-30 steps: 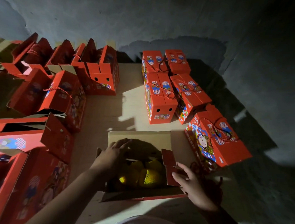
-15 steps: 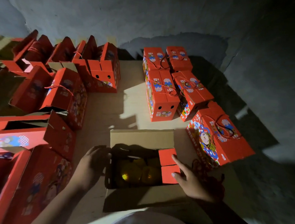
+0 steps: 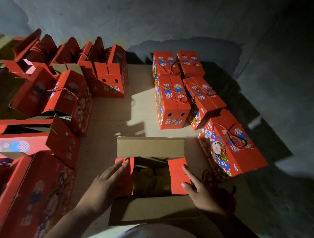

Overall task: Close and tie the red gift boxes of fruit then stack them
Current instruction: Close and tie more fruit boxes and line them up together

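Now we press our left hand [image 3: 108,179] flat, fingers straight, on the left red flap [image 3: 125,176] of the open box [image 3: 148,208] at lower centre, our right hand [image 3: 203,194] likewise on the right flap [image 3: 179,175]. Yellow fruit [image 3: 151,179] shows between them. Closed, tied boxes [image 3: 173,103] stand at upper right.
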Demonstrator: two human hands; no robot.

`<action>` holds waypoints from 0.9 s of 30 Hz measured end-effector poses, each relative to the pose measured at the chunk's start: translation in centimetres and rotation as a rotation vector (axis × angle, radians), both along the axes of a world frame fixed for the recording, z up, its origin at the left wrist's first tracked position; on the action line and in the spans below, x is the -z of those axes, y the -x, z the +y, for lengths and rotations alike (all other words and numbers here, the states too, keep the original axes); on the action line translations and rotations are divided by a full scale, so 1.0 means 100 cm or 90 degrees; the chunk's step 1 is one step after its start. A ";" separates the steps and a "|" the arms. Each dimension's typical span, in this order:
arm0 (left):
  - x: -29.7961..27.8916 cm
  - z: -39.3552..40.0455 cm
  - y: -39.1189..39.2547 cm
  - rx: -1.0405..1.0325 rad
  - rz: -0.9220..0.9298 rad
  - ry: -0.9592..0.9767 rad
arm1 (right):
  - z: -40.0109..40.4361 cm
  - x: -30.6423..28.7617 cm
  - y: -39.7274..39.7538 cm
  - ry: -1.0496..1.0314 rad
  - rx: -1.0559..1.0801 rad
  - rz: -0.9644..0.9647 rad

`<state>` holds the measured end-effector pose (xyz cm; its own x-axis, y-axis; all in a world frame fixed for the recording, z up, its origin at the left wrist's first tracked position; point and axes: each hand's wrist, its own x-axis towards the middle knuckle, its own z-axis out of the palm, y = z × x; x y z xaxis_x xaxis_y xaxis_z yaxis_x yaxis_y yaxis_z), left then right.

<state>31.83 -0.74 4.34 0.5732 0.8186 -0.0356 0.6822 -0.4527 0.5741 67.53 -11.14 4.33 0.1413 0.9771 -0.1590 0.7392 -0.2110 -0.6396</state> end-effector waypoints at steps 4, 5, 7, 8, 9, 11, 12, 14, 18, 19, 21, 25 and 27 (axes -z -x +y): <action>0.023 -0.006 0.007 0.002 0.076 0.020 | -0.002 0.000 0.000 0.009 0.005 0.004; 0.026 -0.008 0.009 -0.002 0.058 0.027 | -0.002 0.001 0.000 0.014 0.005 0.002; 0.029 -0.009 0.011 -0.007 0.037 0.028 | -0.003 0.000 0.000 0.022 0.002 -0.009; 0.028 -0.009 0.011 -0.008 0.035 0.022 | -0.004 0.000 0.000 0.023 -0.003 -0.012; 0.026 -0.009 0.011 -0.004 0.038 0.016 | -0.005 -0.001 0.000 0.023 -0.013 -0.016; 0.021 -0.011 0.011 0.016 0.060 -0.016 | -0.007 -0.004 -0.002 0.021 -0.046 -0.043; 0.018 -0.012 0.012 0.030 0.073 -0.049 | -0.009 -0.006 -0.004 0.014 -0.063 -0.073; 0.015 -0.020 0.017 0.053 0.086 -0.086 | -0.015 -0.009 -0.011 -0.004 -0.097 -0.127; 0.024 -0.032 0.027 0.070 0.084 -0.060 | -0.032 -0.008 -0.021 0.027 -0.179 -0.156; 0.026 -0.034 0.029 0.082 0.081 -0.040 | -0.035 -0.005 -0.024 0.030 -0.180 -0.171; 0.025 -0.035 0.031 0.102 0.059 0.012 | -0.041 0.000 -0.026 0.024 -0.179 -0.192; 0.023 -0.036 0.028 0.060 -0.084 0.038 | -0.046 0.005 -0.020 -0.033 -0.090 -0.149; 0.021 -0.035 0.024 -0.012 -0.144 0.036 | -0.041 0.008 -0.014 -0.065 -0.003 -0.146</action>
